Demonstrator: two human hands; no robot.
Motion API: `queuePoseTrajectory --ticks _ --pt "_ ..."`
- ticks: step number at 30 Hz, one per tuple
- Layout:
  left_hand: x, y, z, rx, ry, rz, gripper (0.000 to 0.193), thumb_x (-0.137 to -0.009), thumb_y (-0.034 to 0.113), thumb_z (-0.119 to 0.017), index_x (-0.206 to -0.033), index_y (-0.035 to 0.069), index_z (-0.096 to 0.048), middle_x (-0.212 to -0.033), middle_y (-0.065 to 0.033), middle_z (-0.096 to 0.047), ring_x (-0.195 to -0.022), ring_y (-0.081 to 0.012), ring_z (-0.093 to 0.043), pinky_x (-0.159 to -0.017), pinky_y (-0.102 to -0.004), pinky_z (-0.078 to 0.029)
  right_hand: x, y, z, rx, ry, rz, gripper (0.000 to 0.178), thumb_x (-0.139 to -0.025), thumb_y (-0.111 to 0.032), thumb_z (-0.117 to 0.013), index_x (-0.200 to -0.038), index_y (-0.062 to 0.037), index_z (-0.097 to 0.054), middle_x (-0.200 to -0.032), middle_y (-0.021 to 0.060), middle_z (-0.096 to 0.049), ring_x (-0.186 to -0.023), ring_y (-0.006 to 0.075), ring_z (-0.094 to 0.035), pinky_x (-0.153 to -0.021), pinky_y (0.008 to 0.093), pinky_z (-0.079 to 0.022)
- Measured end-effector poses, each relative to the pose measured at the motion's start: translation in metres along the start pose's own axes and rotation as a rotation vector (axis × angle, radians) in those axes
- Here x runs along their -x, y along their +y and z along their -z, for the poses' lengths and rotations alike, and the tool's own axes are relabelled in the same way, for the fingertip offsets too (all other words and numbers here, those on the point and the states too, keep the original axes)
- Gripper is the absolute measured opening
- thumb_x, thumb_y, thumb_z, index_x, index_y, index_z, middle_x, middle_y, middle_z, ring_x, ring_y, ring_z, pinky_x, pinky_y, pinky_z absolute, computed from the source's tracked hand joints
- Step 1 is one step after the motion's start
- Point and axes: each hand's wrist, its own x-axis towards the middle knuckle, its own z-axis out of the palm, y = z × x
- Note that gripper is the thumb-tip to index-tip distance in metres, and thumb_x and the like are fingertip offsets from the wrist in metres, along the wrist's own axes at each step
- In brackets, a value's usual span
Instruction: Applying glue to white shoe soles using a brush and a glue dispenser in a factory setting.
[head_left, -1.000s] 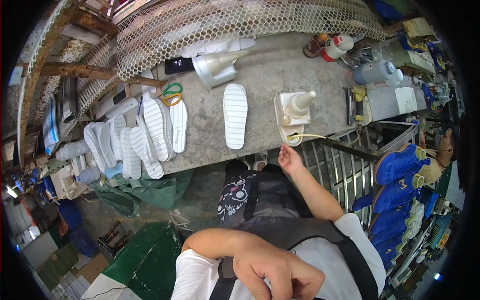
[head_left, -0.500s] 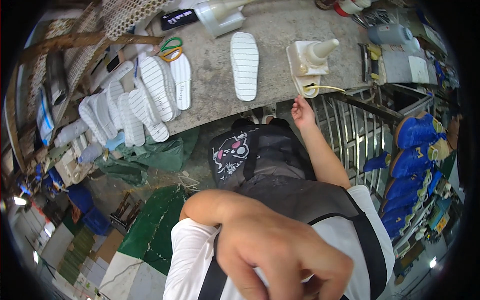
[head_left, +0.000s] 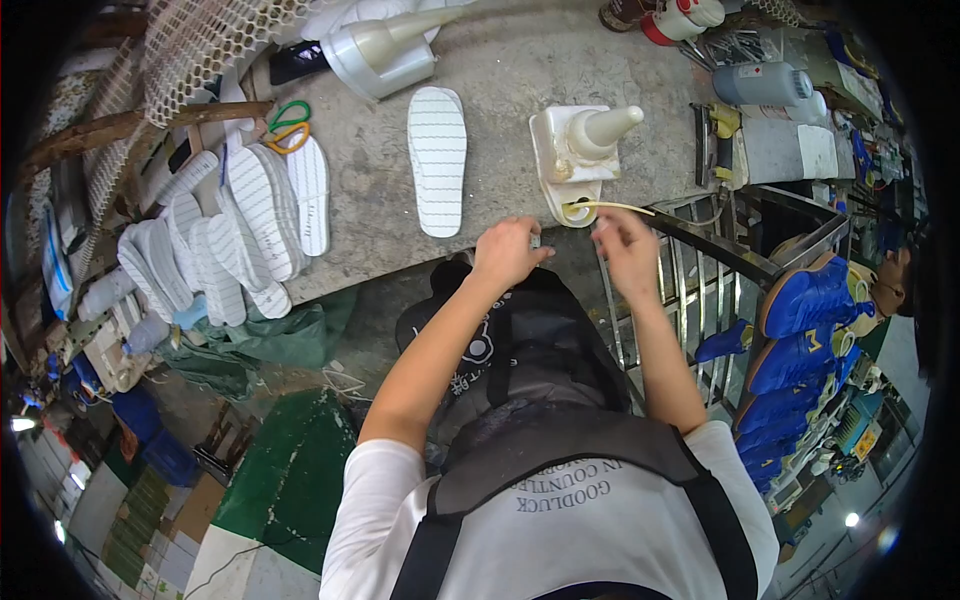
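Observation:
My left hand (head_left: 508, 252) is at the bench's front edge, right of a white insole with wavy lines (head_left: 437, 165) that lies flat. Its fingers are curled closed, and a small greyish bit shows at the fingertips, too little to name. My right hand (head_left: 630, 252) is just off the edge beside a white plastic pot with a cone-shaped spout (head_left: 580, 150). Motion smears its bent fingers, so its grip is unclear. A thin pale handle (head_left: 625, 207) sticks out of the pot's low round mouth, above my right fingers.
Several more white insoles (head_left: 262, 215) are heaped at the left, beside green-and-orange-handled scissors (head_left: 290, 128). A second spouted pot (head_left: 375, 60) lies at the back. Bottles (head_left: 760, 84) and a hammer (head_left: 722, 125) are at the right. Blue shoes (head_left: 800, 300) hang in a stack near a metal rack (head_left: 700, 270).
My left hand has gone from close below the camera out to the bench edge. My right hand has drawn slightly back toward me, its fingers moving. The view has shifted somewhat.

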Motion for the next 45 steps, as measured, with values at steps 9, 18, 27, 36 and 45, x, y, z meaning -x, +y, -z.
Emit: queuePoseTrajectory --ticks 9,18,27,36,45 --pt "-0.063 0.016 -0.044 -0.416 -0.074 -0.036 0.042 -0.069 0.044 -0.072 -0.076 0.002 -0.065 -0.073 -0.0150 -0.066 -0.071 -0.0298 -0.066 -0.064 -0.0389 -0.052 -0.077 -0.009 0.030 0.442 0.023 0.424 0.044 -0.077 -0.005 -0.058 -0.120 0.0026 -0.052 -0.106 0.0215 -0.061 -0.094 0.0323 -0.062 -0.081 0.0371 -0.049" --pt "-0.075 -0.001 -0.042 -0.457 -0.152 -0.200 0.030 -0.074 0.033 -0.068 -0.070 0.003 -0.068 -0.074 -0.0163 -0.066 -0.074 -0.0304 -0.065 -0.067 -0.0396 -0.052 -0.076 0.005 0.027 0.456 -0.058 0.380 0.050 -0.077 -0.007 -0.058 -0.125 0.0012 -0.049 -0.109 0.0215 -0.061 -0.098 0.0331 -0.061 -0.083 0.0389 -0.048" --pt "-0.037 -0.034 -0.077 0.656 -0.086 0.311 0.023 -0.081 0.018 -0.062 -0.068 -0.001 -0.065 -0.067 -0.0093 -0.065 -0.059 -0.0153 -0.057 -0.058 -0.0287 -0.046 -0.066 0.004 0.022 0.626 -0.024 0.509 0.055 -0.075 -0.005 -0.060 -0.127 0.0042 -0.044 -0.115 0.0236 -0.057 -0.104 0.0381 -0.056 -0.088 0.0418 -0.045" --pt "-0.034 0.004 -0.119 1.639 0.693 0.543 0.025 -0.084 0.008 -0.052 -0.061 0.006 -0.046 -0.090 -0.0163 -0.065 -0.062 -0.0158 -0.056 -0.062 -0.0261 -0.049 -0.066 0.009 0.020 0.618 0.026 0.520 0.053 -0.076 -0.004 -0.059 -0.126 0.0041 -0.045 -0.116 0.0233 -0.056 -0.106 0.0373 -0.055 -0.090 0.0412 -0.044" --pt "-0.023 -0.016 -0.081 0.610 0.158 0.344 0.031 -0.072 0.024 -0.076 -0.077 0.006 -0.051 -0.063 -0.0059 -0.059 -0.055 -0.0195 -0.057 -0.052 -0.0299 -0.045 -0.068 0.021 0.022 0.536 0.059 0.617 0.051 -0.076 -0.006 -0.060 -0.125 0.0016 -0.048 -0.117 0.0219 -0.056 -0.109 0.0356 -0.054 -0.093 0.0408 -0.043"
